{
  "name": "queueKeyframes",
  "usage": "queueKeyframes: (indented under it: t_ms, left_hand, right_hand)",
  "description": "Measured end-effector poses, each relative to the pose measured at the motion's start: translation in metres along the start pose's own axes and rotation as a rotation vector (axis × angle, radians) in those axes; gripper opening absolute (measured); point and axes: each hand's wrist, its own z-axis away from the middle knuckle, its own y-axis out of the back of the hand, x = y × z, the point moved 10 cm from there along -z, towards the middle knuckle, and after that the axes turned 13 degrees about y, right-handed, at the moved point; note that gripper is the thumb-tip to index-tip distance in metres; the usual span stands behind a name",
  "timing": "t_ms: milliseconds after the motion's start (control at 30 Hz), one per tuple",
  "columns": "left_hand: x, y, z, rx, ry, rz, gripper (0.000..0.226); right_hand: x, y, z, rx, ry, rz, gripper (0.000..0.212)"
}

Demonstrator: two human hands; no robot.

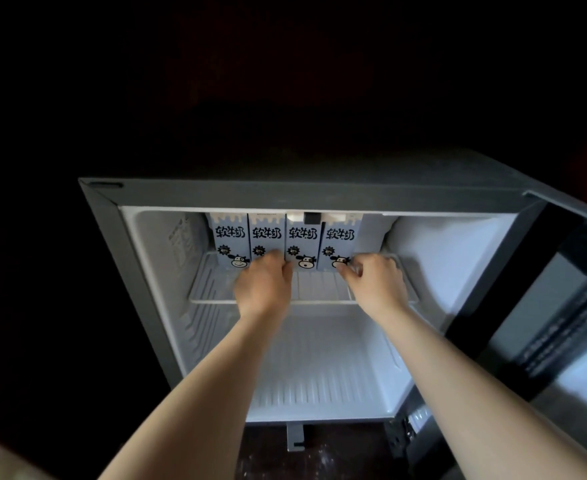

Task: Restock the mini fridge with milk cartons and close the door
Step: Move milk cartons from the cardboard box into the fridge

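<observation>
Inspection of the mini fridge [112, 237], door [544, 306] swung wide to the right.

Stock: four milk cartons stand upright on the upper shelf [319, 301], in one row along its back edge, faces forward and sides touching. The first carton [229, 242] sits near the shelf's back left corner. The second carton [266, 237] and third carton [303, 240] follow. The fourth carton [339, 242] ends the row, with bare shelf between it and the back right corner. The front strip of the shelf and the fridge floor [319, 368] below hold nothing that I can see.

Hands: my left hand [264, 282] lies at the foot of the second carton with the thumb toward the third. The fingertips are hidden behind the knuckles, so I cannot tell whether it grips the carton or only presses on it. My right hand [376, 280] has its fingers curled in on the lower right corner of the fourth carton, and I judge that to be a pinch.

Assessment: both contacts are low on the cartons, which I take as a way to slide the bases back and square the row without tipping tall, narrow packs. Loading looks close to done. The row needs to be flush and both arms withdrawn past the front edge before the door can be closed.
</observation>
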Motion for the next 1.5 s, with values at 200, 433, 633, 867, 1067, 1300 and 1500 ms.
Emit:
queueKeyframes:
  t_ms: [200, 433, 633, 867, 1067, 1300, 1500]
  left_hand:
    - [-0.001, 0.024, 0.012, -0.094, -0.047, -0.111, 0.026]
    - [-0.018, 0.052, 0.048, -0.295, -0.09, -0.343, 0.031]
    - [-0.044, 0.094, 0.093, -0.48, -0.14, -0.439, 0.035]
    - [-0.131, 0.199, 0.139, -0.457, -0.02, -0.466, 0.04]
    - [-0.244, 0.257, 0.209, -0.47, 0.171, -0.571, 0.038]
    - [-0.359, 0.266, 0.306, -0.554, 0.378, -0.548, 0.043]
    - [-0.415, 0.237, 0.381, -0.658, 0.537, -0.462, 0.04]
  right_hand:
    - [-0.013, 0.021, 0.015, -0.03, 0.0, 0.111, 0.027]
    - [-0.059, 0.021, 0.042, -0.268, 0.189, 0.252, 0.019]
    - [-0.144, 0.016, 0.078, -0.41, 0.423, 0.239, 0.019]
    - [-0.281, 0.019, 0.133, -0.513, 0.726, 0.019, 0.016]
    - [-0.374, -0.015, 0.225, -0.658, 0.961, -0.006, 0.02]
    - [-0.434, -0.085, 0.337, -0.907, 1.139, 0.046, 0.029]
    - [-0.446, -0.154, 0.428, -1.212, 1.086, -0.018, 0.031]
